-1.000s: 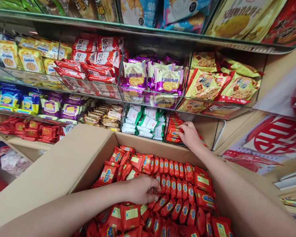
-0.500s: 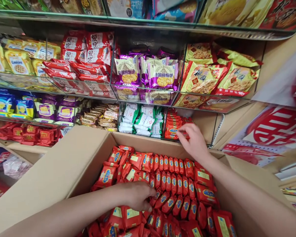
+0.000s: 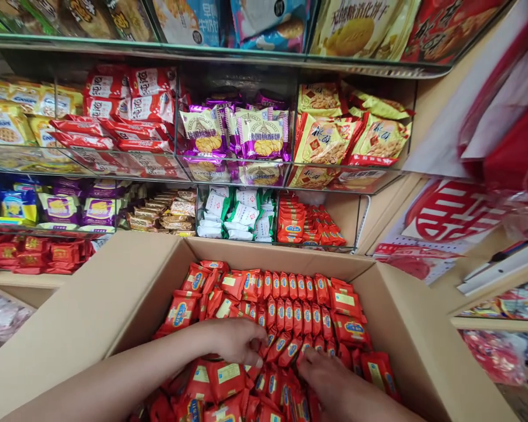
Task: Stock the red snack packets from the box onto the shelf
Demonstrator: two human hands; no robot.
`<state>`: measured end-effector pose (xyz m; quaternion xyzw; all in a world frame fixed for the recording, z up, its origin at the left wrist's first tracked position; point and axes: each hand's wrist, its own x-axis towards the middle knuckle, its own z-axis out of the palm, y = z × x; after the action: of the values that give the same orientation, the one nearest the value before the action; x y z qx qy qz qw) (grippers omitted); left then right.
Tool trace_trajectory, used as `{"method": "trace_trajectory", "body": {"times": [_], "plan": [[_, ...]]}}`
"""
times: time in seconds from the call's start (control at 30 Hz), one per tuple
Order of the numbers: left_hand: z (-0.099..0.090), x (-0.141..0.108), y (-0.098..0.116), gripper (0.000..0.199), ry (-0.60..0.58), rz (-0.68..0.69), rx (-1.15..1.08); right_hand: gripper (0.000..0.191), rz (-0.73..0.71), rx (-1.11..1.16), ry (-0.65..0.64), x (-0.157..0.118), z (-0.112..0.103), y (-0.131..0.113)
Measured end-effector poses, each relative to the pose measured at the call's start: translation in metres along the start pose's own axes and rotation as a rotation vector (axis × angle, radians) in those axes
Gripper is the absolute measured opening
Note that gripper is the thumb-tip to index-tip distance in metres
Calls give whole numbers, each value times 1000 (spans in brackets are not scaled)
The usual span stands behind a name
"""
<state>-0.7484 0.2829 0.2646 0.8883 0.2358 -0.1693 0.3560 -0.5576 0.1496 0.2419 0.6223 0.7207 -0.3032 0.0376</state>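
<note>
Small red snack packets (image 3: 289, 316) with blue labels fill a large cardboard box (image 3: 136, 316), several standing on edge in rows. My left hand (image 3: 240, 341) rests over the middle of the packets, thumb and fingers apart at the left end of a slanted row. Across that row, my right hand (image 3: 328, 375) reaches down from the lower right. Its bent fingers touch the packets, and their tips are partly hidden. I see nothing held in either hand. Behind the box, a shelf bin holds more red packets (image 3: 293, 221), with bare wood at its right side.
Glass-fronted shelves hold green-white packets (image 3: 242, 214), brown-wrapped snacks (image 3: 167, 210), purple cookie packs (image 3: 259, 135) and yellow-red packs (image 3: 325, 140). The box's raised flaps (image 3: 444, 334) flank my arms. Red and white decorations (image 3: 453, 211) hang at the right.
My right hand has come down from the red-packet bin on the shelf into the box. My left hand stays at about the same row. The view has shifted to the right.
</note>
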Motion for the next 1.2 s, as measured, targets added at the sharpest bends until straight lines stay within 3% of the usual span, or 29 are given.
{"method": "trace_trajectory", "body": {"times": [0.1,0.2,0.27,0.33,0.43,0.5,0.57,0.77,0.87,0.93,1.0,1.1,1.2], "plan": [[-2,4,0,32,46,-2,-186,37,-32,120,208,-2,-24,6],[-3,6,9,58,73,115,-576,18,-20,369,471,4,-54,5],[-1,6,18,84,87,228,-850,25,2,535,600,13,-70,1],[1,6,27,92,172,272,-1012,31,-10,705,686,22,-77,-6],[2,6,32,64,324,220,-1083,38,-7,1048,621,33,-73,-15],[-1,6,30,47,355,191,-1119,37,-15,1242,533,36,-66,-18],[-4,7,26,41,356,177,-1174,32,-49,1314,527,35,-61,-17],[-8,7,24,34,411,184,-1194,27,-46,1205,689,31,-59,-8],[-11,4,29,36,479,183,-1339,21,-90,932,902,27,-59,-11],[-14,2,31,39,396,168,-1544,15,-204,662,1005,22,-57,-17],[-16,1,30,36,334,148,-1683,12,-374,441,992,17,-53,-23],[-19,-1,28,44,467,133,-1725,15,-592,274,855,13,-44,-32],[-22,-3,28,50,508,186,-1701,9,-591,326,836,16,-34,-38]]}}
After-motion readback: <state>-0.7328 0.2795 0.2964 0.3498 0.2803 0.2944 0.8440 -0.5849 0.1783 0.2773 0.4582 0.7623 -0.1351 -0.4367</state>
